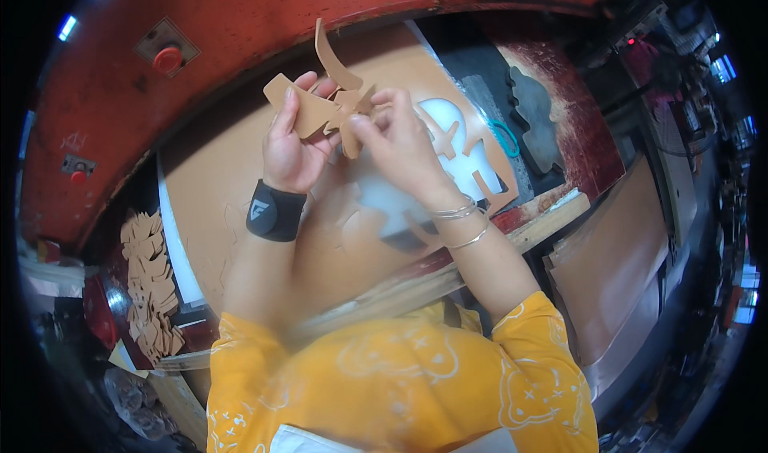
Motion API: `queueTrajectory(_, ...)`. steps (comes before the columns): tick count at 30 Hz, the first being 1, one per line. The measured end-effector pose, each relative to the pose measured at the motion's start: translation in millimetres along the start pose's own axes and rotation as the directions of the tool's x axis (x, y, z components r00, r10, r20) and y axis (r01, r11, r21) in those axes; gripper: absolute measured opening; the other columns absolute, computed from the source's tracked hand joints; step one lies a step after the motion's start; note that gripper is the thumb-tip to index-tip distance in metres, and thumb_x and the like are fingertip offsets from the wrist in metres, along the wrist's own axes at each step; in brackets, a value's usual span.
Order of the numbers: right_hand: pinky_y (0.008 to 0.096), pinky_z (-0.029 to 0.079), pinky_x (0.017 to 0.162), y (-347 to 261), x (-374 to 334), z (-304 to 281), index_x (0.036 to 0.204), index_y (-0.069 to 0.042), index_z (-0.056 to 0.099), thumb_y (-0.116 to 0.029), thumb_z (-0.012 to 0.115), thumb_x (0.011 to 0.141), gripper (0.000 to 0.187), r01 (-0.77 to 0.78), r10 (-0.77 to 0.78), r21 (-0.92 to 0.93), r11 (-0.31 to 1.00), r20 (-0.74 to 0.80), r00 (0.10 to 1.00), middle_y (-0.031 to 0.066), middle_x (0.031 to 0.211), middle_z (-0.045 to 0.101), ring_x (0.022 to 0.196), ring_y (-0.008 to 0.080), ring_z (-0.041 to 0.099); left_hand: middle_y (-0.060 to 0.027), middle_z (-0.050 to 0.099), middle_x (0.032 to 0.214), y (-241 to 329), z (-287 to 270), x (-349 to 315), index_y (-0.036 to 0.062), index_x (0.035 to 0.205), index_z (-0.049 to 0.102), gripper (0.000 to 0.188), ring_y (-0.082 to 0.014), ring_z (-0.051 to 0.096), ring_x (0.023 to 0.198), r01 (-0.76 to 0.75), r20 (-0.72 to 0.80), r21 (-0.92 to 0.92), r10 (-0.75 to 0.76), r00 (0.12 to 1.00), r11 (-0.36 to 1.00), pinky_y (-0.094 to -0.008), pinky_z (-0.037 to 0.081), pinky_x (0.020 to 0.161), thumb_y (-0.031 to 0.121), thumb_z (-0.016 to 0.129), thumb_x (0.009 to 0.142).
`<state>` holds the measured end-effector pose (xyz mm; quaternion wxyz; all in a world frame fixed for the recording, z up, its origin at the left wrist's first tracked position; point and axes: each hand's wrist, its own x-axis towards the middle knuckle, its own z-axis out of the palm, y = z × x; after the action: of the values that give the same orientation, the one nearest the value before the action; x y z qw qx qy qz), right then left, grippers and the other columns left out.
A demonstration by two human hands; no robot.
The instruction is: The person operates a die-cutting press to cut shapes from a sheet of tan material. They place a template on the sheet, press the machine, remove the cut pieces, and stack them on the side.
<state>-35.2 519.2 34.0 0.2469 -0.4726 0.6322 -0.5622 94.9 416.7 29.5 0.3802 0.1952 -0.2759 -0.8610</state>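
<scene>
My left hand (pixel 290 159), with a black band on its wrist, holds several tan cut-out pieces (pixel 306 114) that look like leather. One curved strip (pixel 334 59) stands up from the bunch, away from me. My right hand (pixel 406 144) is closed at the right side of the same bunch, thumb and fingers pinching the pieces there. Exactly which piece it grips is partly hidden by the fingers. Below both hands lies a large tan sheet (pixel 212 177) with shaped holes cut through its right part, where a white surface (pixel 442 115) shows.
A heap of similar cut pieces (pixel 152 281) lies at the left. Beyond the sheet rises a red machine body (pixel 240 25) with a red push button (pixel 168 59). To the right are a dark shaped block (pixel 532 121), a teal loop (pixel 504 139) and brown sheets (pixel 612 257).
</scene>
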Motion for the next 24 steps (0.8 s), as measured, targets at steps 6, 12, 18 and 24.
queueTrajectory(6,0.0217,0.043,0.056,38,-24,-25,0.102,-0.001,0.047,-0.01,0.056,0.087,0.02,-0.318,0.322,-0.119,0.941,0.015,0.947,0.0038,0.072,0.056,0.059,0.0077,0.053,-0.0163,0.046,0.133,60,12,37,0.0043,0.127,0.038,0.036,-0.037,0.043,0.124,-0.341,-0.149,0.126,0.358,0.922,0.931,-0.0598,0.038,0.103,0.027,0.027,0.102)
queueTrajectory(12,0.0313,0.05,0.069,29,-73,-29,0.106,-0.002,0.052,-0.015,0.059,0.088,0.023,-0.29,0.287,-0.077,0.954,-0.048,0.957,0.009,0.082,0.064,0.076,0.0182,0.064,-0.0154,0.055,0.123,114,5,20,0.0005,0.124,0.047,0.038,-0.0265,0.056,0.111,-0.513,0.208,0.548,0.487,0.849,0.661,-0.0411,0.05,0.091,0.027,0.029,0.102)
queueTrajectory(18,0.0368,0.034,0.107,5,-192,-39,0.134,-0.001,0.04,-0.018,0.051,0.095,0.044,-0.932,0.594,0.303,0.199,0.719,0.361,0.013,0.134,0.047,0.126,0.0243,0.045,-0.0121,0.063,0.103,13,-27,-73,0.0069,0.108,0.062,0.046,-0.031,0.059,0.099,-0.763,0.76,0.638,-0.08,0.645,-0.105,-0.038,0.049,0.084,-0.008,0.056,0.065)
queueTrajectory(24,0.0367,0.036,0.105,47,-214,6,0.127,-0.003,0.045,-0.017,0.047,0.097,0.033,-0.656,0.309,0.687,-0.313,0.727,0.613,0.0079,0.13,0.049,0.123,0.0218,0.044,-0.0076,0.059,0.113,-10,-46,-120,0.0069,0.111,0.057,0.044,-0.0255,0.053,0.108,-0.786,0.746,0.615,-0.275,0.607,-0.064,-0.0393,0.04,0.087,0.001,0.057,0.068)
